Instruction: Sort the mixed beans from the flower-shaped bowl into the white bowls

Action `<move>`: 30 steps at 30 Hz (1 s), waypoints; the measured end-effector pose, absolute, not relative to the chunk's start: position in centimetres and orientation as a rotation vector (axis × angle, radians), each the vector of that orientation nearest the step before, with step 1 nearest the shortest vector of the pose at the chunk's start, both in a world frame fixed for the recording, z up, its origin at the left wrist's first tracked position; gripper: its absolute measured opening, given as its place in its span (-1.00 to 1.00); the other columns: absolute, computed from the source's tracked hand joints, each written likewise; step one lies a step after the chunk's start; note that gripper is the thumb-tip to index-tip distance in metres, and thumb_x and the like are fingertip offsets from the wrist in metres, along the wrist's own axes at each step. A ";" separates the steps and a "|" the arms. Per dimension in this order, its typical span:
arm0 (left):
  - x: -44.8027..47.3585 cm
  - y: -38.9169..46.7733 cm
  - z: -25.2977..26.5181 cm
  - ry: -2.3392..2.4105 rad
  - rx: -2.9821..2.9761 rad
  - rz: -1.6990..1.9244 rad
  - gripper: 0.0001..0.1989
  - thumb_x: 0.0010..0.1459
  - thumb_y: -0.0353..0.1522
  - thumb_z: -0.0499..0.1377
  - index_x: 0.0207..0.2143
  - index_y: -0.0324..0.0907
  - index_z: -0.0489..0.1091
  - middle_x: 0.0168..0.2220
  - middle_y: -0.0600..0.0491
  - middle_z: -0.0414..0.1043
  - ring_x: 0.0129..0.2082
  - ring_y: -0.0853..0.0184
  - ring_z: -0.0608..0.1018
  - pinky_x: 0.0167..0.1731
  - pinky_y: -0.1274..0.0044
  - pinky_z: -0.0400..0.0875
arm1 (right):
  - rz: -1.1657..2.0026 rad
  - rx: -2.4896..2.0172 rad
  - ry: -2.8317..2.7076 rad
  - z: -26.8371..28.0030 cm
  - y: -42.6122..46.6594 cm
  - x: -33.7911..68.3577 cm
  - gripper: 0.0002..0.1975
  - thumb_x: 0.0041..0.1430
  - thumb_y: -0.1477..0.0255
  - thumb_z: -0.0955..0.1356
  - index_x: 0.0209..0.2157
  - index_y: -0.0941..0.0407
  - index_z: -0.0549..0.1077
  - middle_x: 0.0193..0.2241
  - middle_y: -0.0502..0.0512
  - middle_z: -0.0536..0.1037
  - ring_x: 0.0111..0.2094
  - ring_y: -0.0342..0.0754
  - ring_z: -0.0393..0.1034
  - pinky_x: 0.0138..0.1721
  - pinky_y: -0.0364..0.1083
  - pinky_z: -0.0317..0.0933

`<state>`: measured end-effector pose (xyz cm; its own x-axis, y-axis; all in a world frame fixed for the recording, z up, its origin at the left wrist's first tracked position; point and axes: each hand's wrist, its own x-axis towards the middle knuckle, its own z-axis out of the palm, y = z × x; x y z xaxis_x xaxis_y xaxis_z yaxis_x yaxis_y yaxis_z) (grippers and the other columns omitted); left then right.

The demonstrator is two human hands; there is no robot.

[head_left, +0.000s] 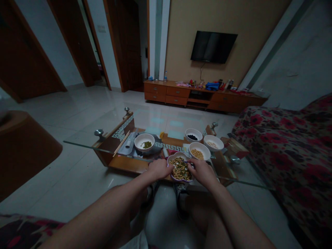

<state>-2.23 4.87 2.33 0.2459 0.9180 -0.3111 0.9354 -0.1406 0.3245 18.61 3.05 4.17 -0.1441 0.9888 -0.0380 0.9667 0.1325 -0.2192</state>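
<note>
Seen from a head-worn camera, a seated person leans both bare arms toward a low glass-topped counter (85,138); a scalloped bowl (191,178) with a purplish edge is at its near side, between the hands, filled with mixed yellow and green beans (180,171) and a few white bits; whether it rests on the glass or is held up cannot be told; the left hand (159,169) grips the bowl's left rim, thumb over the edge; the right hand (203,171) has its fingers bent at the right rim, and whether it holds anything small is unclear; just beyond are three white bowls, one with yellow beans (197,154), one with black beans (192,137), one with pale pieces (212,145); to the left, a fourth white bowl (139,140) holds green beans, near chopsticks (121,143); behind are a wall television (214,47), a wooden cabinet (155,90) and, right, a flowered sofa (285,131).
</note>
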 end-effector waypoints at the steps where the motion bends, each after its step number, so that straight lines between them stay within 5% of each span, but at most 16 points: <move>1: -2.2 4.9 2.3 1.690 2.078 -0.049 -0.41 0.20 -0.04 -0.14 -0.21 -0.30 0.50 -0.21 -0.25 0.51 -0.20 0.05 0.56 -0.24 0.38 0.42 | 0.295 -1.976 -2.281 4.1 3.1 18.6 -0.65 0.25 0.27 0.19 -0.10 0.01 0.52 -0.21 0.11 0.59 -0.17 -0.02 0.46 -0.24 -0.13 0.20; 30: -2.3 4.9 2.3 1.677 2.078 -0.055 -0.43 0.20 -0.06 -0.13 -0.20 -0.29 0.50 -0.21 -0.23 0.51 -0.19 0.05 0.56 -0.22 0.38 0.41 | 0.278 -1.949 -2.336 4.4 3.3 18.2 -0.63 0.29 0.24 0.16 -0.08 -0.03 0.51 -0.21 0.10 0.59 -0.18 -0.02 0.46 -0.23 -0.13 0.20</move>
